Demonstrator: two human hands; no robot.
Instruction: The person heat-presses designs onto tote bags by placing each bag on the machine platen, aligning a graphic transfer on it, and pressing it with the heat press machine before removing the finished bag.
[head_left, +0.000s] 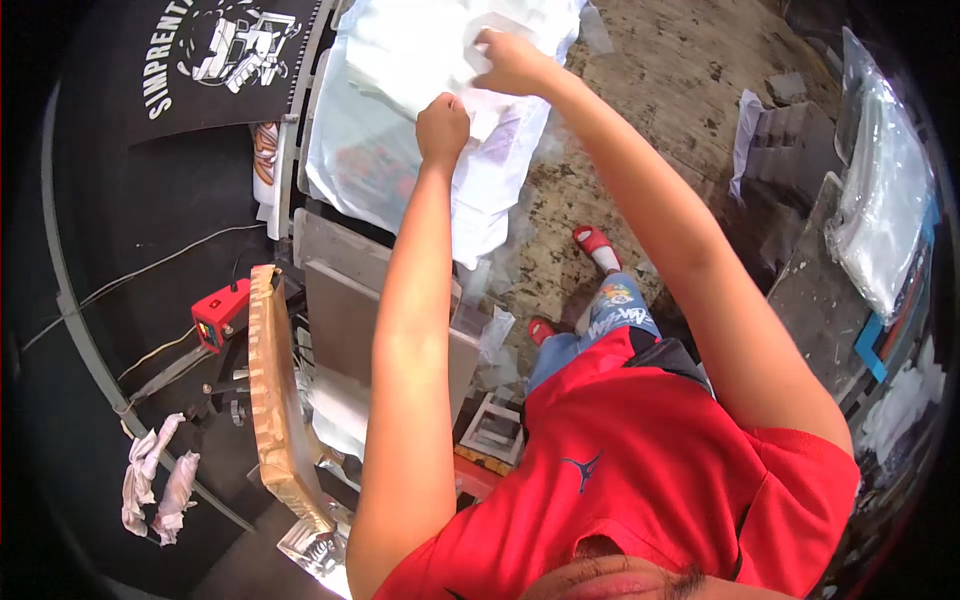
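Note:
White cloth lies in loose folds over the table at the top, with a thin pale sheet under it. My left hand is closed in a fist at the cloth's near edge, its fingertips mostly hidden. Just above and to the right, my right hand has its thumb and fingers curled around a thin white piece, slightly blurred. A white cloth edge with a faint purple patch hangs over the table's side.
Grey panels stand below the table. At the left are a red device and a tape-edged frame. Clear plastic packages rest at the right, beyond a grey box. A printed black banner is at upper left.

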